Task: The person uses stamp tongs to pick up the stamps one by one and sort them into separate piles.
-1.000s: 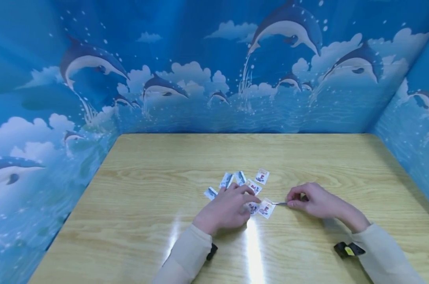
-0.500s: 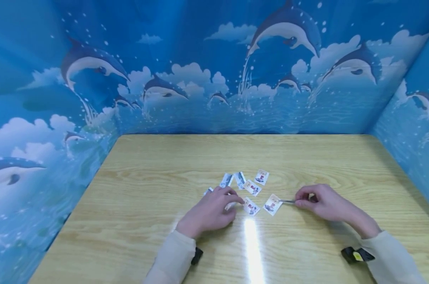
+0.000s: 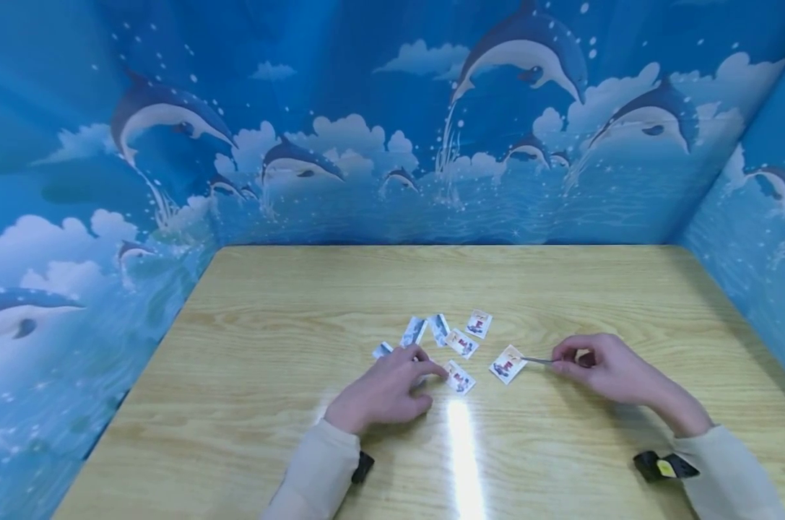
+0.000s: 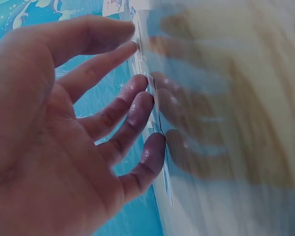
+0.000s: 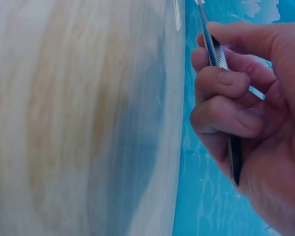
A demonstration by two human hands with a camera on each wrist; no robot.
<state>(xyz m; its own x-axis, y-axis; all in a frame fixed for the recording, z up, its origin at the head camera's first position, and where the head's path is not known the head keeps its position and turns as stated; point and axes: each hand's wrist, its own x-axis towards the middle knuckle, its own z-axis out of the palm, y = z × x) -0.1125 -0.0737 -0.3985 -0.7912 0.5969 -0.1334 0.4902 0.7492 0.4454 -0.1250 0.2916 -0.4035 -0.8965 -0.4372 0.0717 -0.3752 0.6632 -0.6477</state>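
Note:
My right hand (image 3: 603, 368) pinches a pair of metal tweezers (image 5: 214, 49) between thumb and fingers. At the tips of the tweezers is a small stamp (image 3: 508, 364) with a red and blue print, to the right of the others. My left hand (image 3: 388, 384) lies palm down with its fingertips touching the table and the stamps there. Its index fingertip is right at the edge of another red-printed stamp (image 3: 459, 377). Partly under the same hand's fingers is a blue-grey stamp (image 3: 383, 350). In the left wrist view, the fingers (image 4: 152, 152) are spread and loosely bent.
Beyond the left hand lie two blue-grey stamps, one (image 3: 414, 331) beside the other (image 3: 439, 328). Two red-printed stamps, a nearer one (image 3: 461, 343) and a farther one (image 3: 479, 323), lie to their right. The wooden table (image 3: 288, 289) meets a dolphin-printed backdrop (image 3: 366, 180).
The right hand has moved right with the tweezers, taking one stamp away from the group. The left hand has drawn back left, uncovering a red-printed stamp.

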